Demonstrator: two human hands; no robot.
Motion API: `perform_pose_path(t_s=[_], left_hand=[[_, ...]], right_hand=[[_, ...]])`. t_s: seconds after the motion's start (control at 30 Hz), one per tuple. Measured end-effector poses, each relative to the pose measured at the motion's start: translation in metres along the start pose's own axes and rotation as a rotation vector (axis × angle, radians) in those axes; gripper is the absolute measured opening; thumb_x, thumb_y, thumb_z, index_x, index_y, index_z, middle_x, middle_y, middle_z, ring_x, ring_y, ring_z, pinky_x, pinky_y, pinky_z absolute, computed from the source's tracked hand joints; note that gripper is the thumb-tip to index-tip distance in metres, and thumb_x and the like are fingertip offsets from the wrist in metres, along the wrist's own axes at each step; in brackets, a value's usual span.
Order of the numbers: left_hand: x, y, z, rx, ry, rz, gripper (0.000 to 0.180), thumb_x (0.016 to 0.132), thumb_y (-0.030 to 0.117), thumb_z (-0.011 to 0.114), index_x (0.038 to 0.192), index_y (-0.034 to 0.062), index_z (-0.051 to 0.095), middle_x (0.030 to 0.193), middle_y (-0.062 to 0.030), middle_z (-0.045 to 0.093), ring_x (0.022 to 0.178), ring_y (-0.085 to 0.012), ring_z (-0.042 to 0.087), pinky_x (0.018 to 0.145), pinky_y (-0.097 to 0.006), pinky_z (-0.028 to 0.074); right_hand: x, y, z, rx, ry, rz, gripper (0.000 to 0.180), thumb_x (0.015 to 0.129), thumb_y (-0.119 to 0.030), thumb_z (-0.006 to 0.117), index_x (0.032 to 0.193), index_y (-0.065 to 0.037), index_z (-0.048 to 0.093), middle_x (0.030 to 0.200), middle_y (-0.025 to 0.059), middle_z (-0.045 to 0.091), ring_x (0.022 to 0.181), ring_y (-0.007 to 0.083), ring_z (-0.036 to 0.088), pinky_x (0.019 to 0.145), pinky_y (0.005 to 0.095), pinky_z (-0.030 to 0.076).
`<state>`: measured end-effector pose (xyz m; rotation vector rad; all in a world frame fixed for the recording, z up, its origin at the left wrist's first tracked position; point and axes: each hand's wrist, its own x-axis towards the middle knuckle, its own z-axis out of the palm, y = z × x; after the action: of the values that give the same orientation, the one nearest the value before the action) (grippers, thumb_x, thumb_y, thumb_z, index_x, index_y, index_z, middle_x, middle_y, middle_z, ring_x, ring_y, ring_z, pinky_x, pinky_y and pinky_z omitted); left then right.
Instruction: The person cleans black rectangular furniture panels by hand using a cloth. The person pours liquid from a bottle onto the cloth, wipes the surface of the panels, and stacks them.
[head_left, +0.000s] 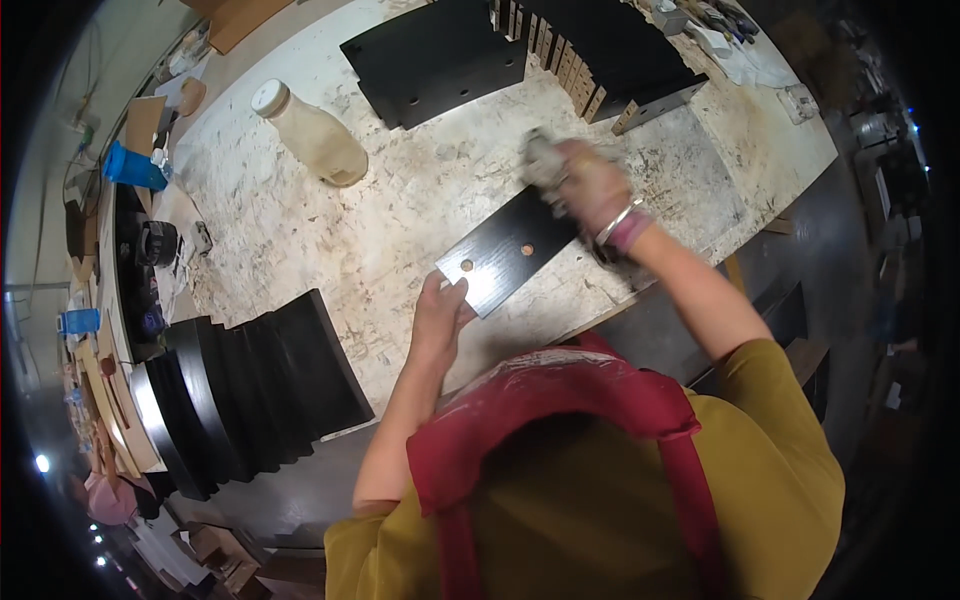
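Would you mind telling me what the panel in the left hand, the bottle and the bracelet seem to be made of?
Panel: probably wood or veneer with a black, slightly glossy finish; faint grain seems to show in the sheen.
Bottle: likely plastic, though glass is possible; its body looks cloudy and translucent.
Bracelet: seemingly polished metal, given its silvery shine.

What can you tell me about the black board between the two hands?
The black board is flat and straight-edged, with streaks like wood grain and a bright glare toward its near end. Two round holes show brownish inside. It lies slantwise over the stained pale tabletop, near end to the left. The left hand grips that end, thumb on top. The right hand, blurred, is at the far end with a greyish wad; contact there is unclear.
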<state>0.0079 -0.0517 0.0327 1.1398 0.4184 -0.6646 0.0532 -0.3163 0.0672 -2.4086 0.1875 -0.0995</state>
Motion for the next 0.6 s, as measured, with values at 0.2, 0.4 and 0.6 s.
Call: perform_pose_path(t_s=[0.2,0.4,0.6], left_hand=[[0.001,-0.001,-0.002,0.041,-0.006,0.038,0.024,0.093,0.012,0.058,0.115,0.0057,0.050,0.082,-0.0005,0.056,0.065,-0.0074,0.052,0.061,-0.022,0.047],[0.000,-0.003,-0.014,-0.029,-0.041,-0.056,0.020,0.096,0.014,0.052,0.115,0.0064,0.050,0.082,-0.0007,0.056,0.067,-0.0078,0.054,0.063,-0.023,0.049],[0.001,-0.008,-0.015,0.030,-0.016,0.039,0.010,0.099,0.014,0.048,0.101,0.0055,0.052,0.083,-0.0032,0.058,0.067,-0.0090,0.055,0.062,-0.023,0.049]], right_hand=[[-0.024,0.012,0.040,-0.534,0.121,-0.200,0.038,0.077,-0.011,0.061,0.115,-0.012,0.061,0.106,0.0136,0.065,0.094,0.0288,0.064,0.086,0.0448,0.048],[-0.037,-0.049,0.019,-0.293,-0.018,-0.227,0.032,0.080,-0.020,0.065,0.110,-0.010,0.061,0.097,0.0148,0.065,0.087,0.0302,0.065,0.080,0.0389,0.051],[-0.059,-0.018,0.038,-0.380,0.005,-0.075,0.024,0.083,-0.020,0.064,0.104,-0.008,0.062,0.082,0.0110,0.066,0.076,0.0241,0.065,0.073,0.0396,0.050]])
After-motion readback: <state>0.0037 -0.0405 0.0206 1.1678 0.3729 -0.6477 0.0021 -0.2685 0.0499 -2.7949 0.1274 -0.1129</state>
